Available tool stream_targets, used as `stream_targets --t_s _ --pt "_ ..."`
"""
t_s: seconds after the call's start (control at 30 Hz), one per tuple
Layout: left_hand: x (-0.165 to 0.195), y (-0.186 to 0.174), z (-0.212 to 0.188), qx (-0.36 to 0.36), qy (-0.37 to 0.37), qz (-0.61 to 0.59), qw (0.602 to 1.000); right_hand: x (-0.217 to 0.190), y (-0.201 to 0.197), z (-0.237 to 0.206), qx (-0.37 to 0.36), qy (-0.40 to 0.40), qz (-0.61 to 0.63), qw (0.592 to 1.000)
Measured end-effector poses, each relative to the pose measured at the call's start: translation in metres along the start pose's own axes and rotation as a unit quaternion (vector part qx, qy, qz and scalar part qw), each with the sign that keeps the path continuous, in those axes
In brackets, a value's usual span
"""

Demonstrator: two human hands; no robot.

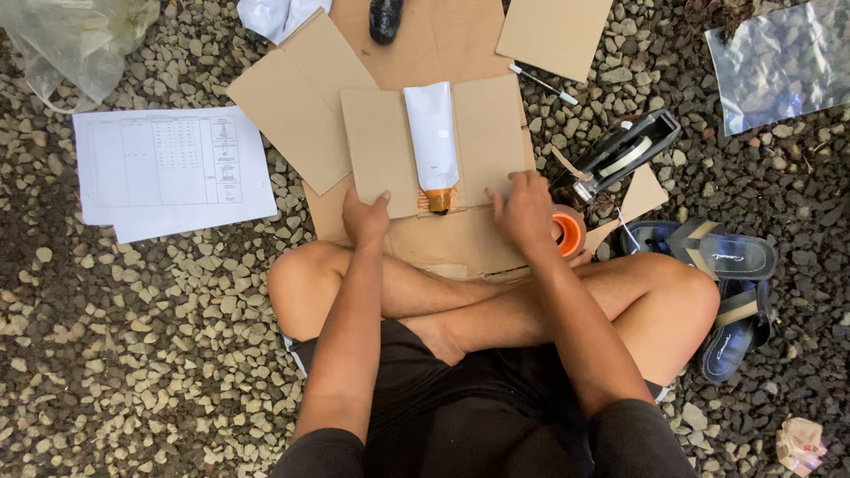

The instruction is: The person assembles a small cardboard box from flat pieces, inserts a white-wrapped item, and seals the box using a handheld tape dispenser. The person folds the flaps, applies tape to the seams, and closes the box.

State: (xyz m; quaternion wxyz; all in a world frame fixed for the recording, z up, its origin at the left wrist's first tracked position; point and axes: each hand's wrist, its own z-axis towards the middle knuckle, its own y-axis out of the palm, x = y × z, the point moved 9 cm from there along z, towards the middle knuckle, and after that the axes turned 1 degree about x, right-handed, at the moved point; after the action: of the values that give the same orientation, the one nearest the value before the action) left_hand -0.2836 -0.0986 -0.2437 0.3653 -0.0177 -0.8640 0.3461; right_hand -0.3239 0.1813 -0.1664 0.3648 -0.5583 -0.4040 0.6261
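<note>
An outdoor gravel yard, with sandals kicked off nearby.

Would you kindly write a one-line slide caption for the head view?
Seated cross-legged on gravel, a person presses left hand and right hand on cardboard around a white tube.

White tube with orange cap, plain brown cardboard under fingers; orange tape roll just beside right-hand fingers.

Soft, even daylight, faint shadows, sharp focus throughout, slight wide-angle bending at edges.
</note>
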Motion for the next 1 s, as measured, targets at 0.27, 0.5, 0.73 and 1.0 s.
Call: stream_targets --t_s 0.27,0.5,0.73,1.0 --pt "0.037 -0.032 0.012 0.075 0.201 -0.043 0.976 0.024 0.035 0.04 -0.13 0.288 0.041 0.948" --pt "0.061 0.005 -0.008 -0.017 0.326 -0.075 0.942 0.012 0.041 0.042 -0.115 0.251 0.123 0.953" --pt "0.074 0.05 -0.028 -0.058 0.378 -0.024 0.924 -0.079 0.043 0.026 0.039 0.02 0.287 0.957" --pt "0.1 0.068 -0.002 -0.102 0.35 0.005 0.931 -0.09 0.056 0.021 -0.016 -0.021 0.33 0.944"
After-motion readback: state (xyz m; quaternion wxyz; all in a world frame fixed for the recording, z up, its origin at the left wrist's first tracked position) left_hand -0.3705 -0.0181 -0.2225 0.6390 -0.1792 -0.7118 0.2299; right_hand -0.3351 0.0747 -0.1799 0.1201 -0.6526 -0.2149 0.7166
